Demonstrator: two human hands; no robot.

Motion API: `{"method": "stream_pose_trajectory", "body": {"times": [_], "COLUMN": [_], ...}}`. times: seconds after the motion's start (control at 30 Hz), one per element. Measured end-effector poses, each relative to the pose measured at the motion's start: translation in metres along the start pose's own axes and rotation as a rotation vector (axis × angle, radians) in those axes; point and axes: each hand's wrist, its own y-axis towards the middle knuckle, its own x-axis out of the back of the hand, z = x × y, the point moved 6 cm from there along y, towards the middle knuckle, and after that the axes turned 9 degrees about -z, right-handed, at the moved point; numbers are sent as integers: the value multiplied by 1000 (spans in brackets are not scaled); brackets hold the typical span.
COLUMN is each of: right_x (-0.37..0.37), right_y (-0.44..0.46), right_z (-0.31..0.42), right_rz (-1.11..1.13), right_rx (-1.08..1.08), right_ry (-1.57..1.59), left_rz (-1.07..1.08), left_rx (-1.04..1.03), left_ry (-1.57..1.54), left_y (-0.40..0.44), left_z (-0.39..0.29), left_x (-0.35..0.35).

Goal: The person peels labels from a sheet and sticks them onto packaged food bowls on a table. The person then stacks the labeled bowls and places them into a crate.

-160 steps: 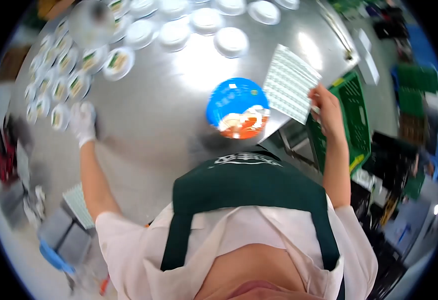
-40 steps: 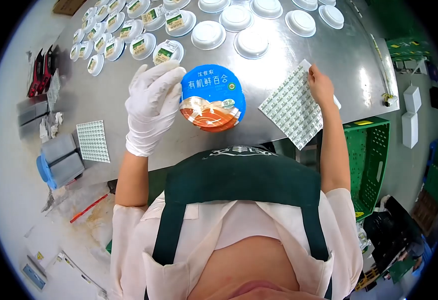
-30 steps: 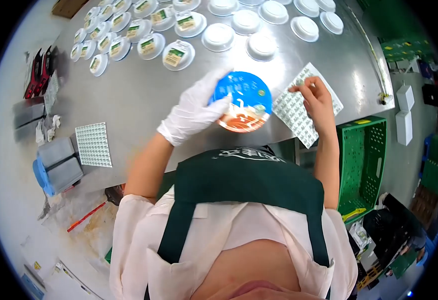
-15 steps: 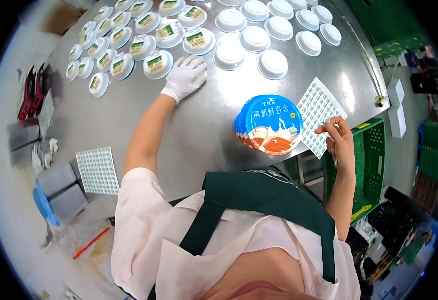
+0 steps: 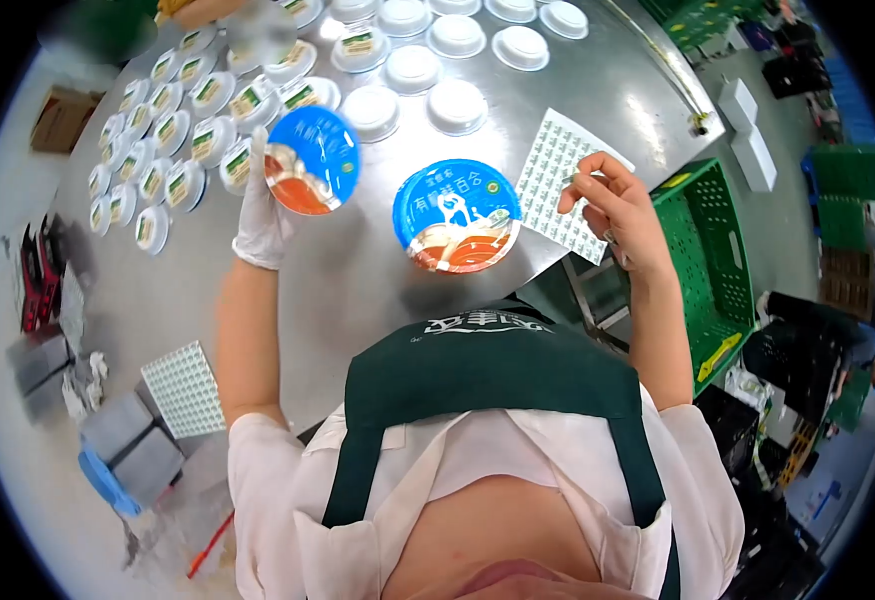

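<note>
My left hand (image 5: 263,222), in a white glove, grips the side of a bowl with a blue printed lid (image 5: 313,160); the lid faces me and hides the bowl's body. Between my hands, another blue printed lid (image 5: 458,215) lies face up on the steel table; whatever is under it is hidden. My bare right hand (image 5: 618,210) hovers over a sticker sheet (image 5: 558,160), fingertips pinched on what looks like a small sticker. Beyond my hands stand several upside-down white bowls (image 5: 456,105). Those on the left carry labels (image 5: 186,185).
A green crate (image 5: 703,270) stands beside the table on the right. Another sticker sheet (image 5: 183,388) lies at the lower left, near grey blocks (image 5: 148,470). At the far left top, a co-worker's blurred gloved hand (image 5: 261,32) reaches over the labelled bowls.
My left hand has left the tabletop beside the bowls and now holds up a blue-lidded bowl. My right hand stays pinched over the sheet. The view has shifted, and a co-worker's hand has appeared.
</note>
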Motion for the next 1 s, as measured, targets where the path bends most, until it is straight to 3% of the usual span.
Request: {"method": "stream_pose_trajectory", "body": {"times": [0.07, 0.17, 0.2, 0.27, 0.3, 0.37, 0.53, 0.63, 0.73, 0.77, 0.83, 0.87, 0.93, 1.0], "right_x": [-4, -9, -11, -14, -16, -17, -24, -30, -36, -38, -41, -44, -49, -53], "right_y": [1, -7, -8, -14, -19, -21, -27, -25, -29, -31, -29, -30, -30, -28], "right_z": [9, 22, 24, 25, 28, 27, 18, 1, -2, -1, -4, -4, -3, -3], "right_rz": [57, 100, 109, 143, 143, 146, 186, 161, 130, 114, 85, 86, 75, 59], "right_rx": [26, 89, 97, 126, 123, 124, 134, 162, 156, 121, 114, 109, 104, 133], "right_ry": [2, -9, -1, -18, -5, -20, -47, -67, -75, -112, -158, -163, -206, -234], "left_rz": [9, -166, -152, 69, 74, -170, -107, -232, -205, -201, -67, -71, -47, -83], "left_rx": [36, -25, -17, 210, 219, 187, 220, 154, -132, -124, -317, -313, -632, -591], "left_ry": [-218, -46, 102, 92, 96, 129, 205, 257, 617, 615, 1152, 1147, 1677, 1744], "left_y": [-11, -20, -20, -21, -18, -10, 7, 7, -10, -16, -29, -34, -47, -56], "left_z": [-2, 0, 2, 12, 15, 21, 35, 56, 61, 62, 57, 57, 50, 49], "left_x": [-11, -74, -81, -110, -121, -123, -117, -123, -147, -145, -150, -149, -161, -166]}}
